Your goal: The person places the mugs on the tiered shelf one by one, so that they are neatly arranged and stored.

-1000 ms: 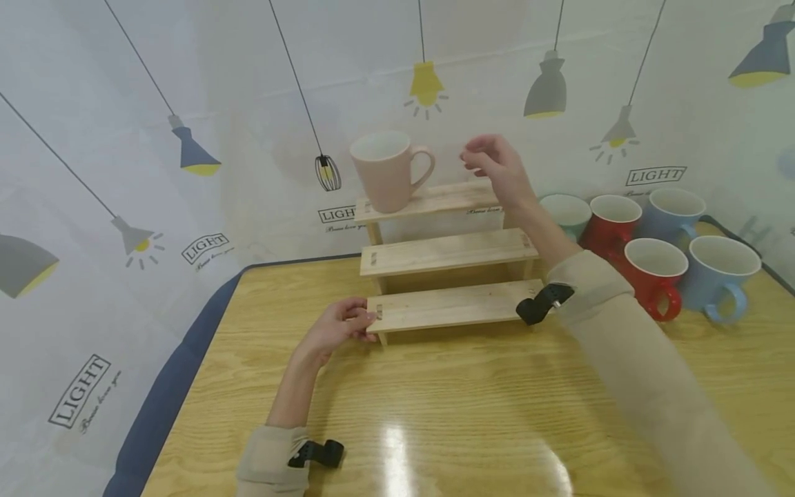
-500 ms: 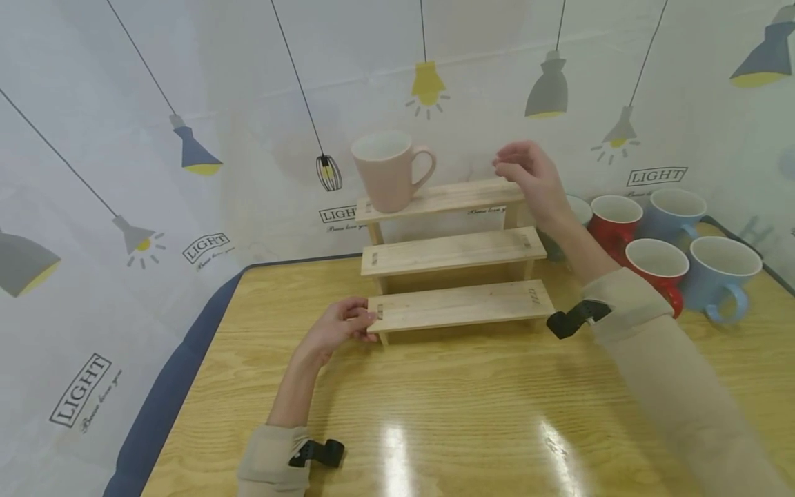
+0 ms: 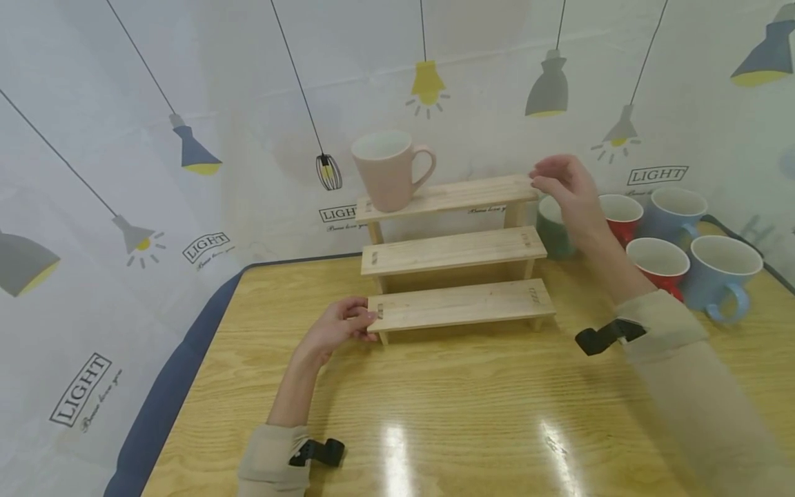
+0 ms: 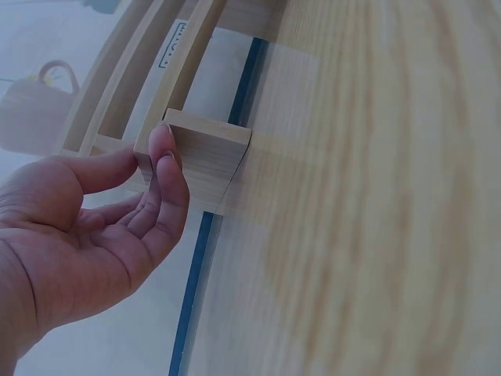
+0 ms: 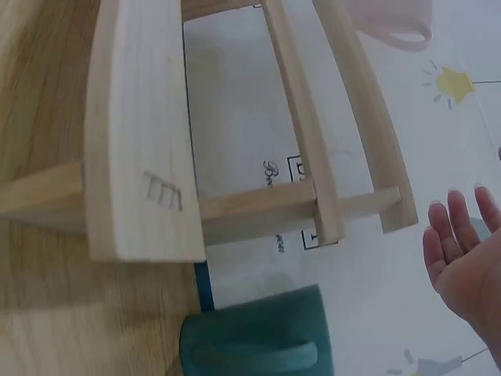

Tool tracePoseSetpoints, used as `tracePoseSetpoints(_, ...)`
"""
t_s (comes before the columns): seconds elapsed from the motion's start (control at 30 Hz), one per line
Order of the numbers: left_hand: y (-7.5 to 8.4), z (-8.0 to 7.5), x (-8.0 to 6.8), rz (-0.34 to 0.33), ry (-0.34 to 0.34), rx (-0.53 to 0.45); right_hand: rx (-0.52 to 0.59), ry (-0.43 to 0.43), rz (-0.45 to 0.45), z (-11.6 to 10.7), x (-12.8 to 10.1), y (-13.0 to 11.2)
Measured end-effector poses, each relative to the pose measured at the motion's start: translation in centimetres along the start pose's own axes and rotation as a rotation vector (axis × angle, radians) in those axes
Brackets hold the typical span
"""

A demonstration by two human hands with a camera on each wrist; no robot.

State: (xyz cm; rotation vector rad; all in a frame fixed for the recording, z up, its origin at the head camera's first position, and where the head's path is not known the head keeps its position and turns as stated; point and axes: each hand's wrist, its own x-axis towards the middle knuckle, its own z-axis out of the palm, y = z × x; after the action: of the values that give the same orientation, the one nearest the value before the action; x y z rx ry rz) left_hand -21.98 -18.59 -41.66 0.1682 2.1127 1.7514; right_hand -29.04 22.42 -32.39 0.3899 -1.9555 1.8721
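The wooden rack point(image 3: 453, 251) stands on the table point(image 3: 472, 407) with the pink mug point(image 3: 385, 176) upright at the left end of its top board point(image 3: 484, 192), handle pointing right. The left hand point(image 3: 338, 324) pinches the left end of the lowest board point(image 3: 459, 306); use this pinch only to brace the rack, without lifting or pulling. The right hand point(image 3: 571, 193) holds nothing, its fingers loosely bent near the right end of the top board. Contact there is hard to judge from the head view; the right wrist view suggests a gap. Route this hand outside the boards, since a knock could shift the pink mug. Allow clearance from the green mug point(image 3: 553, 233), just right of the rack, and the red mugs point(image 3: 657, 259).
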Motion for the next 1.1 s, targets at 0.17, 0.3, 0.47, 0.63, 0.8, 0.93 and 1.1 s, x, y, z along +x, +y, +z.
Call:
tracePoseSetpoints(0.17, 0.0, 0.0, 0.0, 0.0, 0.002, 0.003, -0.092, 0.015, 0.034, -1.5, -0.9, 0.8)
tracePoseSetpoints(0.3, 0.1, 0.0, -0.1, -0.009, 0.004, 0.005, -0.095, 0.025, 0.035, -2.5, -1.8, 1.4)
tracePoseSetpoints(0.47, 0.0, 0.0, 0.0, -0.014, 0.003, 0.007, -0.119, 0.048, 0.039, -3.5, -3.0, 2.0)
tracePoseSetpoints(0.63, 0.0, 0.0, 0.0, -0.01, 0.004, 0.003, -0.205, 0.077, 0.061, -4.3, -4.2, 2.6)
tracePoseSetpoints(0.8, 0.0, 0.0, 0.0, -0.001, -0.001, 0.003, -0.243, 0.087, 0.088, -5.1, -5.1, 3.4)
tracePoseSetpoints(0.93, 0.0, 0.0, 0.1, 0.01, -0.006, -0.003, -0.272, 0.096, 0.138, -5.5, -5.9, 4.0)
tracePoseSetpoints(1.1, -0.1, 0.0, 0.1, 0.012, -0.006, -0.009, -0.277, 0.113, 0.184, -5.7, -6.7, 4.7)
